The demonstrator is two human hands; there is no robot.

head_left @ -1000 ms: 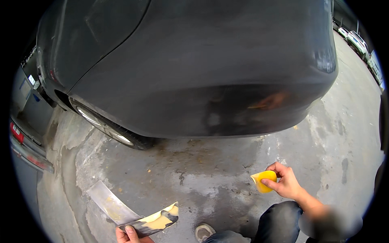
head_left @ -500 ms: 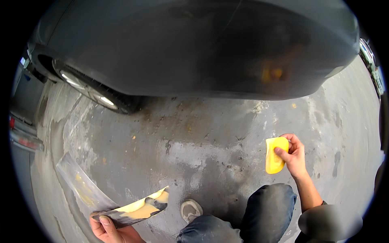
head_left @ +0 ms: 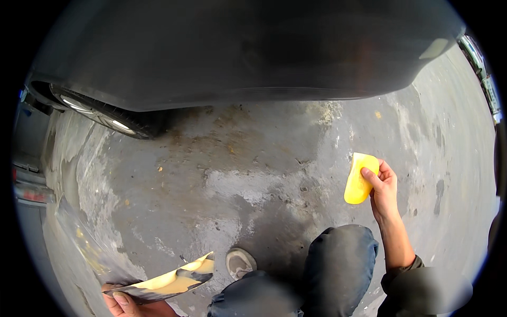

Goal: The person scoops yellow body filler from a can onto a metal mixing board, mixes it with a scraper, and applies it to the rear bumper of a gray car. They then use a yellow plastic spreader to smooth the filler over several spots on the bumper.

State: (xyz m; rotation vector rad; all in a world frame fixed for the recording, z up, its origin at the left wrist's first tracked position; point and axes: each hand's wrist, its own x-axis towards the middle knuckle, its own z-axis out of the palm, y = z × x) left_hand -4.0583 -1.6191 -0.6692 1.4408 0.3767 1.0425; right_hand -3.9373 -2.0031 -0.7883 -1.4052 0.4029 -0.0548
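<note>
My right hand (head_left: 384, 187) pinches a yellow spreader (head_left: 360, 182), a flat palm-sized piece with rounded corners, held up over the floor. At the lower left, my left hand (head_left: 129, 306) grips a dark mixing board (head_left: 182, 277) smeared with pale yellow filler paste (head_left: 163, 282). Beside that board, a clear plastic sheet (head_left: 87, 245) with yellow smudges extends up and to the left; how it joins the board is hard to see. Neither hand touches the dark grey car body (head_left: 253, 58) that fills the upper view.
The car's wheel (head_left: 100, 113) stands at the left. Below lies a stained grey concrete floor (head_left: 253, 142). My bent knees (head_left: 340, 259) and one shoe (head_left: 240, 262) are between my hands. Other vehicles (head_left: 483, 74) appear at the far right edge.
The car and floor have shifted upward in view. My right hand with the yellow spreader sits higher, while the left hand and board are slightly lower and further left.
</note>
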